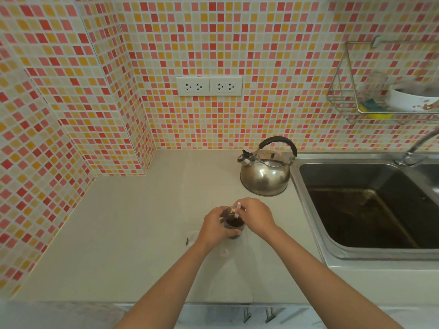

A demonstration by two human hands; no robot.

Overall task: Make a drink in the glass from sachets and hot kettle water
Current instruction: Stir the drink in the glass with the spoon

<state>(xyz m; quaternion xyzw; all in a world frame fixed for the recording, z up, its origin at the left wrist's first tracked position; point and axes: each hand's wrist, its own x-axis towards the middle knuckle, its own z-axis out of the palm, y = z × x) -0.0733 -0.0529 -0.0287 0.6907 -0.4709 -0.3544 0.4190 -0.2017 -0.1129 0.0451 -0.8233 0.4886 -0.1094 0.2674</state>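
While left grip (215, 225) clamps upright glass (234, 225), right grip (255, 213) pinches near-vertical stirrer (237, 211).

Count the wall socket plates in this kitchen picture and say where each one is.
2. Both sit side by side on the tiled wall above the counter: the left socket plate and the right socket plate, up and left of the kettle. None seems hidden.

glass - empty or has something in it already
Not empty: the glass holds dark brown contents, filling part of it. The left hand grips it upright while the right hand holds a white stick in it.
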